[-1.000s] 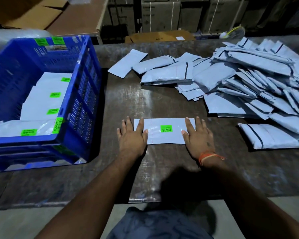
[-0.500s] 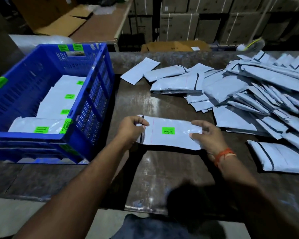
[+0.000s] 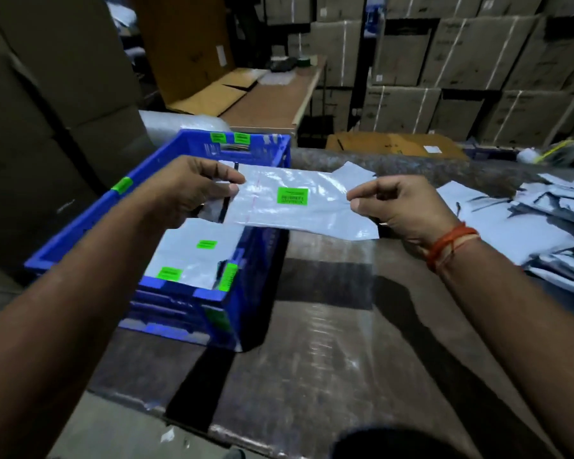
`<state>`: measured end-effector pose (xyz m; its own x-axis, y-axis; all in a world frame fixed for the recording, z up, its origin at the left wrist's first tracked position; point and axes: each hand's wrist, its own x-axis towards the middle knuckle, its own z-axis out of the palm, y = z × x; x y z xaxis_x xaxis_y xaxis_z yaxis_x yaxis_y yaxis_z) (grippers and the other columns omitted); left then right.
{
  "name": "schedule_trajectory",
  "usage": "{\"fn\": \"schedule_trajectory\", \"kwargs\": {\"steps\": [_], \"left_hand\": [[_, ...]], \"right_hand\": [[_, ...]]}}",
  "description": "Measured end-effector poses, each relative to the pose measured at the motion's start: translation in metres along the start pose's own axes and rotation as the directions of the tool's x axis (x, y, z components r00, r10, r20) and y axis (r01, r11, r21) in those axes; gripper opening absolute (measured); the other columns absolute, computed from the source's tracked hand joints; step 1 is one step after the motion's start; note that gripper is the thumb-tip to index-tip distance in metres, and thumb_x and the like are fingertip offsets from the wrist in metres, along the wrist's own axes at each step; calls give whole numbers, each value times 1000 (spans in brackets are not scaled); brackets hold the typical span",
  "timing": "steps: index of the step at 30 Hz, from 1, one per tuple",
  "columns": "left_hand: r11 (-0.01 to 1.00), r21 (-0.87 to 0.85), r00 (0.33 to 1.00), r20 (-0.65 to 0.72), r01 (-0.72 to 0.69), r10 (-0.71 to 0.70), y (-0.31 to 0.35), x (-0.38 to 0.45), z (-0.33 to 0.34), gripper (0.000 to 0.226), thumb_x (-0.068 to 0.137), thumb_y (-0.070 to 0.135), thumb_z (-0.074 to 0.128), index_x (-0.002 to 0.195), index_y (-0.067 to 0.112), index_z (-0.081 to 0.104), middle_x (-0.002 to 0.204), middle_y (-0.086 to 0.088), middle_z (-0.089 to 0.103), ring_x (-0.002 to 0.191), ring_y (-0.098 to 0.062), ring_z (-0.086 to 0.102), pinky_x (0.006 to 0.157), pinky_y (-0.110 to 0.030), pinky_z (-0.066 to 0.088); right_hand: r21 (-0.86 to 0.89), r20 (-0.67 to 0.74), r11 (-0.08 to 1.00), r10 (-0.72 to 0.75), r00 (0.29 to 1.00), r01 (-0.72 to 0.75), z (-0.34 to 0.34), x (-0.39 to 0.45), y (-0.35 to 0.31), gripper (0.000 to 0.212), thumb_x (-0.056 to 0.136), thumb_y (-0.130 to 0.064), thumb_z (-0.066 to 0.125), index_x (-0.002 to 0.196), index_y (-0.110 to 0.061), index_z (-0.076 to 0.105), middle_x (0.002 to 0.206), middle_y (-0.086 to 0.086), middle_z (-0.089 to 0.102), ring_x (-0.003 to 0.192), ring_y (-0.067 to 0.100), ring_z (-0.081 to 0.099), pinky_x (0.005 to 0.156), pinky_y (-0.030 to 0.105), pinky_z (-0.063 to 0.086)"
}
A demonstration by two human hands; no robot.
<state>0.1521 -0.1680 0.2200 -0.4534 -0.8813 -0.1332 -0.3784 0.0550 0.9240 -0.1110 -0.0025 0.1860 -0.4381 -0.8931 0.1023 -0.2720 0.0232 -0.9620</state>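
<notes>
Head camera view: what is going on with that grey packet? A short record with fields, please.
thing held: grey packet bearing a green sticker
left hand: pinches the packet's left end
right hand: pinches its right end
position: lifted off the table, left end over the blue crate
in the crate: labelled packets lying flat
to the right: loose pile of packets on the table

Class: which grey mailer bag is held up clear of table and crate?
The green-stickered bag pinched between left hand and right hand; all others lie unheld.

Left hand (image 3: 193, 190) and right hand (image 3: 401, 207) both pinch (arms stretched forward).
</notes>
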Motion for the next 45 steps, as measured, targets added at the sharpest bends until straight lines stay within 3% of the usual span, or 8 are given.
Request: {"fn": "schedule_trajectory", "kwargs": {"steps": [8, 17, 20, 23, 29, 32, 36, 45], "left_hand": [[978, 200, 994, -104, 56, -35, -59, 64, -135, 32, 93, -7, 61, 77, 16, 77, 82, -14, 67, 77, -25, 59, 78, -40, 51], [750, 659, 989, 66, 57, -134, -116, 132, -158, 21, 91, 0, 60, 104, 9, 75, 84, 2, 73, 63, 1, 67, 41, -9, 42], [651, 750, 980, 21, 115, -198, -128, 142, -145, 33, 98, 17, 57, 129, 14, 66, 132, -2, 66, 117, -21, 64, 79, -22, 53], [552, 826, 961, 52, 111, -271, -141, 147, -137, 41, 100, 18, 55, 140, 12, 56, 142, -5, 58, 127, -25, 57, 74, -21, 54], [289, 954, 913, 187, -80, -363, -153, 147, -130, 47, 101, 24, 57, 146, 9, 50, 149, -6, 51, 134, -32, 50, 105, -39, 44], [235, 972, 857, 148, -33, -494, -148, 146, -127, 42, 106, 22, 47, 143, 3, 51, 148, -7, 52, 136, -27, 49, 110, -33, 38], [151, 976, 976, 179, -160, -124, -136, 142, -127, 40, 91, 16, 64, 130, 6, 61, 134, -13, 61, 123, -34, 60, 92, -43, 53], [723, 527, 894, 238, -447, 380, -50, 141, -69, 21, 85, 18, 72, 106, 20, 72, 109, -4, 71, 100, -19, 65, 82, -26, 50]], "right_hand": [[-323, 46, 945, -43, 998, 55, 150, 65, -43, 14, 79, 0, 73, 83, -12, 79, 53, -2, 64, 43, 2, 56, 51, 17, 47], [-735, 4, 657, 251, 968, -167, 252, 135, -23, 28, 84, -18, 71, 109, -9, 74, 108, 10, 71, 104, 30, 67, 81, 34, 54], [-917, 9, 382, 309, 951, -116, 275, 146, -5, 35, 87, -23, 65, 120, -10, 69, 116, 7, 69, 109, 29, 66, 76, 32, 51], [-998, 51, 42, 414, 909, 37, 295, 149, 17, 39, 91, -31, 62, 126, -15, 67, 126, 6, 65, 117, 30, 63, 82, 39, 54], [-993, 23, -87, 532, 846, 82, 309, 134, 22, 39, 98, -23, 56, 135, -13, 59, 140, 9, 56, 128, 31, 56, 97, 46, 52], [-993, 37, -72, 571, 820, 94, 314, 132, 21, 39, 97, -21, 56, 134, -10, 59, 141, 12, 55, 127, 32, 56, 95, 48, 53], [-996, 54, -37, 431, 901, 77, 306, 131, -2, 33, 96, -15, 54, 126, -6, 64, 129, 13, 62, 117, 36, 63, 86, 44, 54], [-685, -169, 722, -31, 985, -95, 200, 124, -42, 24, 77, 0, 62, 77, -17, 78, 75, 3, 74, 71, 16, 70, 76, 35, 60]]}}
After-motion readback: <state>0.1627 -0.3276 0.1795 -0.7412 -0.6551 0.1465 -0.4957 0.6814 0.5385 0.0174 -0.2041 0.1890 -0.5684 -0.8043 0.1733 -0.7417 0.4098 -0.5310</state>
